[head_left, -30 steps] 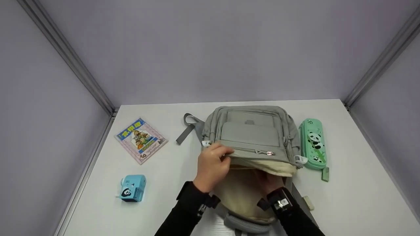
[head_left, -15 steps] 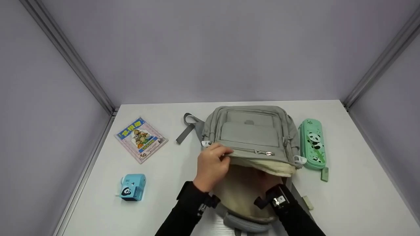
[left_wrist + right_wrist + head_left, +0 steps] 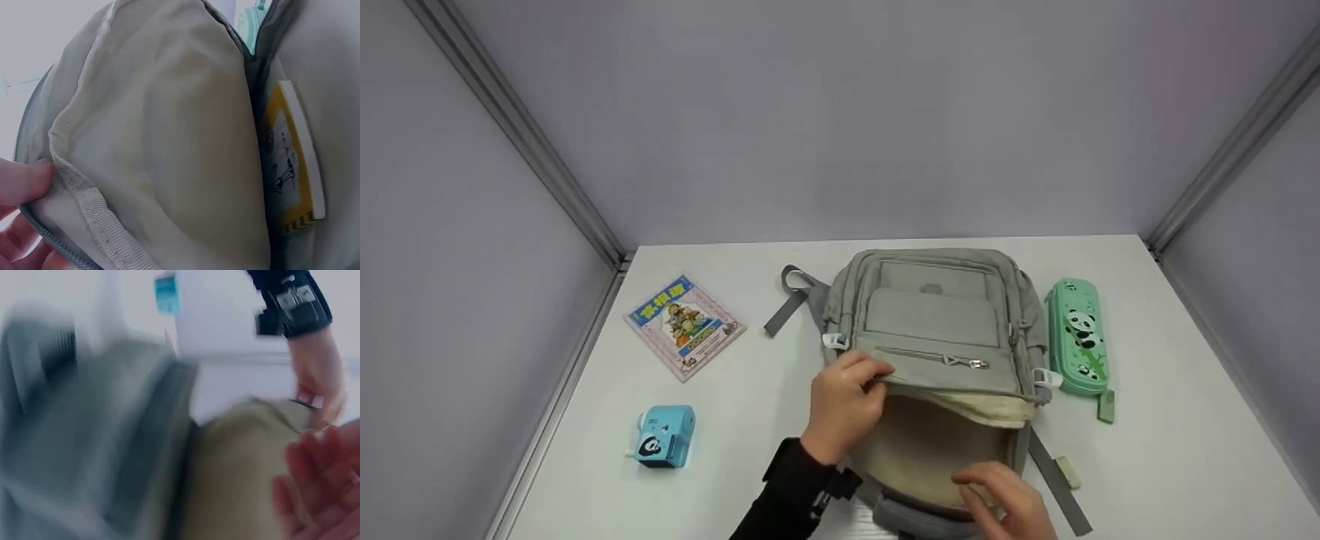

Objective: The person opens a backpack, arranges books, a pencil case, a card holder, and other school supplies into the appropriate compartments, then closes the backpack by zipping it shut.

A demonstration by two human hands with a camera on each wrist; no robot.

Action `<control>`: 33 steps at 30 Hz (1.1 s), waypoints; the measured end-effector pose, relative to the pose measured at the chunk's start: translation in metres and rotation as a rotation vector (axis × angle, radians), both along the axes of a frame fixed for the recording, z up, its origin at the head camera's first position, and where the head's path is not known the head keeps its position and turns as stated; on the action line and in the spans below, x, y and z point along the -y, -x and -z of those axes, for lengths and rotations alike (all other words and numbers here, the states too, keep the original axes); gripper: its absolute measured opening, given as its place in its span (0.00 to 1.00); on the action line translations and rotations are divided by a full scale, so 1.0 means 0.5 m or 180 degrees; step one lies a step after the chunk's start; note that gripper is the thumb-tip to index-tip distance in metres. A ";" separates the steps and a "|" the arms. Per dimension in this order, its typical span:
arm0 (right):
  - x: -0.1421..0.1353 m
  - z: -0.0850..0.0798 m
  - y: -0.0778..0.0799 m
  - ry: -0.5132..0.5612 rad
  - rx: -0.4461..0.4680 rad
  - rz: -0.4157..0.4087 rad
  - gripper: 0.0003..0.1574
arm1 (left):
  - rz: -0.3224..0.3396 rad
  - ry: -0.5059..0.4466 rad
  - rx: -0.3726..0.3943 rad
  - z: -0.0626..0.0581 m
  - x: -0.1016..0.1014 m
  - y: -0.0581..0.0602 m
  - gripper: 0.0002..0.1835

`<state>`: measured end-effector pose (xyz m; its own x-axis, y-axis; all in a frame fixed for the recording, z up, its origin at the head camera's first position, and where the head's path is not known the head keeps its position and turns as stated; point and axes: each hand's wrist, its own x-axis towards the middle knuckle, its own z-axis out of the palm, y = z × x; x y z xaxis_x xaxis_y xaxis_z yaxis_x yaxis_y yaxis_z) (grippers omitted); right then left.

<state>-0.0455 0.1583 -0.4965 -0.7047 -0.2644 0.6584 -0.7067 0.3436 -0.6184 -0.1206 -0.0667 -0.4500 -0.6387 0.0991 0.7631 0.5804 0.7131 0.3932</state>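
Left hand (image 3: 844, 412) grips backpack (image 3: 930, 311), right hand (image 3: 1009, 502) relaxed and empty: book (image 3: 289, 163) inside; sharpener (image 3: 664, 436), magazine (image 3: 686, 328) toward desk's left edge (image 3: 577, 420), pencil case (image 3: 1078, 337) outside.

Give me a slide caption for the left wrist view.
Left hand holds the backpack open, a book inside.

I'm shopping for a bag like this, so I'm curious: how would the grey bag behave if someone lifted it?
The bag would likely sag, since its opened edge droops in soft curves. The book inside could slip out, as the mouth gapes. A strap would probably dangle; it looks thin and limp.
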 end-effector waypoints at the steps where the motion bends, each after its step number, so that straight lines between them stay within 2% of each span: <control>1: -0.003 -0.010 0.004 -0.0021 -0.0439 0.0149 0.03 | -0.0016 0.0021 -0.0020 0.004 0.000 -0.004 0.15; 3: -0.013 -0.036 0.020 -0.0069 -0.0803 0.0331 0.15 | -0.0054 0.0052 -0.0034 0.013 0.000 -0.011 0.15; 4: -0.016 -0.047 0.031 -0.0113 -0.0832 0.0400 0.22 | -0.0081 0.0079 -0.0036 0.018 0.002 -0.015 0.15; 5: -0.019 -0.057 0.042 -0.0228 -0.0822 0.0463 0.24 | -0.0103 0.0101 -0.0035 0.022 0.004 -0.019 0.15; 7: -0.030 -0.066 0.064 -0.0605 -0.0698 0.0511 0.22 | -0.0130 0.0118 -0.0014 0.030 0.006 -0.026 0.15; 11: -0.052 -0.068 0.097 -0.1477 -0.0489 0.0444 0.33 | -0.0124 0.0092 0.0098 0.042 0.005 -0.040 0.16; 12: -0.055 -0.067 0.101 -0.1636 -0.0431 0.0424 0.33 | -0.0118 0.0089 0.0133 0.046 0.005 -0.043 0.16; 14: -0.060 -0.064 0.105 -0.1828 -0.0318 0.0363 0.29 | -0.0104 0.0098 0.0179 0.052 0.005 -0.050 0.16; 17: -0.061 -0.060 0.107 -0.1862 -0.0214 0.0268 0.23 | -0.0079 0.0132 0.0248 0.061 0.009 -0.060 0.16; 20: -0.058 -0.057 0.106 -0.1769 -0.0313 0.0314 0.22 | 0.0034 0.0183 0.0396 0.069 0.020 -0.069 0.15; 24: -0.055 -0.050 0.103 -0.1577 -0.0565 0.0504 0.25 | 0.0535 0.0212 0.0880 0.076 0.056 -0.077 0.08; 26: -0.054 -0.047 0.101 -0.1491 -0.0662 0.0574 0.26 | 0.0718 0.0139 0.1085 0.081 0.085 -0.068 0.07; 27: -0.055 -0.046 0.099 -0.1447 -0.0696 0.0591 0.26 | 0.0734 0.0052 0.1180 0.085 0.103 -0.059 0.07; 29: -0.056 -0.044 0.097 -0.1379 -0.0736 0.0601 0.26 | 0.0518 -0.0120 0.1258 0.093 0.143 -0.035 0.06; 31: -0.057 -0.042 0.095 -0.1328 -0.0745 0.0595 0.25 | 0.0029 -0.0310 0.1334 0.103 0.192 -0.001 0.05; 33: -0.057 -0.042 0.094 -0.1299 -0.0730 0.0571 0.24 | -0.0533 -0.0519 0.1579 0.111 0.245 0.036 0.06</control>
<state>-0.0926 0.1868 -0.4757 -0.6119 -0.4207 0.6698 -0.7164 0.6537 -0.2438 -0.1387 -0.1893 -0.5055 -0.9227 -0.1292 0.3633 0.1810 0.6867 0.7040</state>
